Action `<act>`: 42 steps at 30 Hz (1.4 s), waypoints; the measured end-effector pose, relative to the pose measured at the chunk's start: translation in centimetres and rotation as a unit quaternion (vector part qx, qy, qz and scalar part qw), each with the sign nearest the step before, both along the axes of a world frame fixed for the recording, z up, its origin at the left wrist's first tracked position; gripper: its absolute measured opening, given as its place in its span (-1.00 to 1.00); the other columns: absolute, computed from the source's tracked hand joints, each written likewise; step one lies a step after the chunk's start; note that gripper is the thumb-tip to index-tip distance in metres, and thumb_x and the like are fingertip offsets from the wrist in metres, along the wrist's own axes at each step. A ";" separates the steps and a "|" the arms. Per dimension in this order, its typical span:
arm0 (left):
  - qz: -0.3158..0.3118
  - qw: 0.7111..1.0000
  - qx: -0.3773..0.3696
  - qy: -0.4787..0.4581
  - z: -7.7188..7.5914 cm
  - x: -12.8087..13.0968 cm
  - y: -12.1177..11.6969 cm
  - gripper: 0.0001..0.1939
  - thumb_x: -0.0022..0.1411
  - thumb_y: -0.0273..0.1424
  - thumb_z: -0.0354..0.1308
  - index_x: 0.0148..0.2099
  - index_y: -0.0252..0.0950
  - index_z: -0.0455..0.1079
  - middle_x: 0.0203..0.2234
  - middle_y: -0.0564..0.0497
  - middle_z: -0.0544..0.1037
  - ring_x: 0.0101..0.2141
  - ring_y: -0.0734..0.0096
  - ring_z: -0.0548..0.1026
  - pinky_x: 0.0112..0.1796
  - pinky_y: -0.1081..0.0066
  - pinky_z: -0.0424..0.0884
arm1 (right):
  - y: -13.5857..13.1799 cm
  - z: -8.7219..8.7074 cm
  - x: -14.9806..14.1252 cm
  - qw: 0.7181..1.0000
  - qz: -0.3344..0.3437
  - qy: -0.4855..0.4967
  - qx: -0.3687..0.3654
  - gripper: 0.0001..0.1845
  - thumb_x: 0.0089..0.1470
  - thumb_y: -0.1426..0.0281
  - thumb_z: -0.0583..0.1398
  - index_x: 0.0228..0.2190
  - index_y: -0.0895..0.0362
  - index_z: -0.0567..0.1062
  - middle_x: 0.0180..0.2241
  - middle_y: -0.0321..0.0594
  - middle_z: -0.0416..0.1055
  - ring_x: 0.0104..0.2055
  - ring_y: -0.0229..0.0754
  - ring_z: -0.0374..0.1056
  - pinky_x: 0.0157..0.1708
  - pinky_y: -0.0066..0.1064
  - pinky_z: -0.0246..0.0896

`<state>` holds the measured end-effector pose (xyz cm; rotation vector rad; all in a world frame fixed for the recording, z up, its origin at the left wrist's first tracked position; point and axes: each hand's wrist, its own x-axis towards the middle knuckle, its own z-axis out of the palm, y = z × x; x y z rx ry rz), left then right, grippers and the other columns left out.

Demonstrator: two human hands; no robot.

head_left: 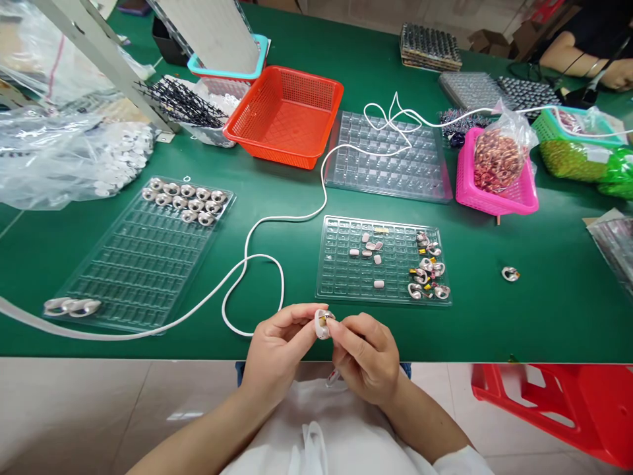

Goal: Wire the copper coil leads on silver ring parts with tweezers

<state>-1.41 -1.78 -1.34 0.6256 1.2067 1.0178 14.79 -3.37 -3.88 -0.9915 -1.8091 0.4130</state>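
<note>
Just past the table's front edge, my left hand (pixel 279 346) pinches a small white-and-silver earbud shell (pixel 322 324) between thumb and fingers. A bit of yellow shows inside its opening. My right hand (pixel 368 353) is closed, its thumb and fingertip pressed on the shell's right side. Below the right palm pokes out a thin, shiny rod-like end (pixel 333 377); what it belongs to is hidden. Ahead lies a clear compartment tray (pixel 341 284) with several pale little blocks (pixel 378 260) in its middle and silver shells with yellow strips (pixel 426 265) along its right side.
Left is another clear tray (pixel 143 257) holding silver shells. A white cable (pixel 262 221) winds over the green table. Behind are a red basket (pixel 287 119), an empty-celled tray (pixel 386 165) and a pink basket (pixel 494 198). One shell (pixel 510 274) lies right. A co-worker's arm (pixel 573 59) shows top right.
</note>
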 end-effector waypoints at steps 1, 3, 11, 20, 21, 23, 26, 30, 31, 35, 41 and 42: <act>-0.001 1.000 0.002 0.004 0.0 0.0 0.0 -0.84 0.08 -0.32 0.45 -0.25 -0.22 0.66 -0.42 0.03 0.69 -0.35 0.37 0.63 -0.25 0.50 0.56 | -0.1 -0.1 -0.1 1.000 -0.003 0.011 -0.007 -0.41 0.21 0.57 0.15 0.24 -0.01 0.33 -0.27 -0.14 0.51 -0.39 -0.20 0.43 -0.43 -0.38 0.42; -0.004 1.000 0.007 0.015 -0.1 0.0 0.0 -0.83 0.08 -0.31 0.44 -0.25 -0.23 0.66 -0.41 0.01 0.69 -0.35 0.34 0.64 -0.25 0.46 0.56 | -0.2 -0.2 -0.2 0.999 -0.013 0.025 -0.016 -0.42 0.21 0.56 0.16 0.22 -0.03 0.34 -0.28 -0.16 0.52 -0.40 -0.21 0.44 -0.43 -0.38 0.44; -0.005 1.000 0.012 0.019 0.3 0.2 0.2 -0.81 0.07 -0.28 0.45 -0.26 -0.24 0.66 -0.43 -0.01 0.70 -0.37 0.35 0.63 -0.27 0.47 0.57 | -0.4 -0.5 -0.3 0.999 -0.029 0.024 -0.010 -0.41 0.21 0.57 0.16 0.23 -0.03 0.33 -0.26 -0.14 0.54 -0.39 -0.19 0.46 -0.44 -0.36 0.46; 0.003 1.000 0.010 0.015 0.0 0.2 0.2 -0.81 0.07 -0.31 0.46 -0.25 -0.24 0.67 -0.39 -0.01 0.71 -0.33 0.34 0.64 -0.23 0.47 0.56 | -0.1 -0.6 -0.2 0.999 0.005 0.042 0.000 -0.39 0.18 0.62 0.17 0.23 0.06 0.34 -0.24 -0.10 0.53 -0.34 -0.17 0.45 -0.44 -0.35 0.42; 0.005 1.000 0.010 0.014 -0.1 0.2 0.2 -0.82 0.07 -0.32 0.46 -0.24 -0.23 0.67 -0.38 -0.01 0.71 -0.33 0.35 0.64 -0.23 0.48 0.56 | -0.1 -0.5 -0.2 0.999 0.005 0.041 -0.001 -0.39 0.18 0.62 0.17 0.23 0.06 0.35 -0.25 -0.10 0.53 -0.34 -0.17 0.44 -0.44 -0.35 0.42; 0.005 1.000 0.014 0.009 -0.2 0.1 0.1 -0.84 0.08 -0.33 0.46 -0.24 -0.21 0.67 -0.38 0.01 0.71 -0.32 0.38 0.63 -0.23 0.51 0.55 | -0.1 -0.4 -0.3 0.999 0.000 0.042 -0.006 -0.41 0.18 0.61 0.17 0.21 0.06 0.37 -0.26 -0.11 0.52 -0.35 -0.17 0.44 -0.43 -0.36 0.42; 0.003 1.000 0.015 -0.001 -0.3 0.1 0.0 -0.86 0.09 -0.35 0.45 -0.24 -0.19 0.67 -0.38 0.04 0.71 -0.33 0.42 0.63 -0.23 0.55 0.54 | 0.0 -0.2 -0.4 0.999 -0.013 0.043 -0.014 -0.45 0.18 0.61 0.17 0.17 0.04 0.39 -0.27 -0.13 0.52 -0.36 -0.20 0.44 -0.41 -0.38 0.45; 0.005 1.000 0.006 -0.023 -0.2 0.1 0.1 -0.87 0.09 -0.35 0.45 -0.26 -0.20 0.67 -0.42 0.05 0.70 -0.38 0.46 0.61 -0.28 0.58 0.53 | 0.2 0.2 -0.4 0.999 -0.020 0.034 -0.005 -0.49 0.21 0.60 0.15 0.15 0.04 0.40 -0.28 -0.16 0.53 -0.38 -0.23 0.45 -0.43 -0.41 0.44; 0.004 1.000 0.004 -0.031 -0.1 0.1 0.2 -0.87 0.08 -0.36 0.46 -0.27 -0.20 0.67 -0.44 0.06 0.70 -0.40 0.47 0.60 -0.31 0.58 0.53 | 0.3 0.3 -0.3 0.999 -0.016 0.033 0.000 -0.50 0.21 0.60 0.15 0.14 0.05 0.40 -0.28 -0.16 0.53 -0.38 -0.23 0.45 -0.44 -0.41 0.44; 0.001 0.999 -0.003 -0.045 0.1 0.2 0.5 -0.89 0.08 -0.38 0.45 -0.28 -0.20 0.67 -0.48 0.07 0.68 -0.45 0.50 0.58 -0.34 0.59 0.52 | 0.5 0.5 0.2 1.000 0.014 0.006 0.014 -0.48 0.19 0.62 0.15 0.17 0.12 0.37 -0.27 -0.11 0.54 -0.39 -0.20 0.42 -0.46 -0.37 0.38; -0.013 0.999 0.004 -0.042 0.1 0.1 0.4 -0.93 0.11 -0.41 0.43 -0.29 -0.21 0.66 -0.49 0.08 0.66 -0.45 0.50 0.57 -0.33 0.58 0.51 | 0.6 0.9 0.9 0.999 0.031 -0.028 0.006 -0.51 0.18 0.60 0.15 0.13 0.12 0.39 -0.27 -0.11 0.54 -0.38 -0.18 0.41 -0.45 -0.35 0.37; -0.015 0.999 0.008 -0.038 0.0 0.1 0.3 -0.93 0.12 -0.41 0.42 -0.28 -0.21 0.66 -0.48 0.08 0.66 -0.45 0.50 0.57 -0.33 0.58 0.51 | 0.7 1.0 0.9 0.999 0.031 -0.029 0.002 -0.52 0.17 0.61 0.15 0.11 0.12 0.40 -0.28 -0.12 0.54 -0.39 -0.18 0.40 -0.45 -0.35 0.37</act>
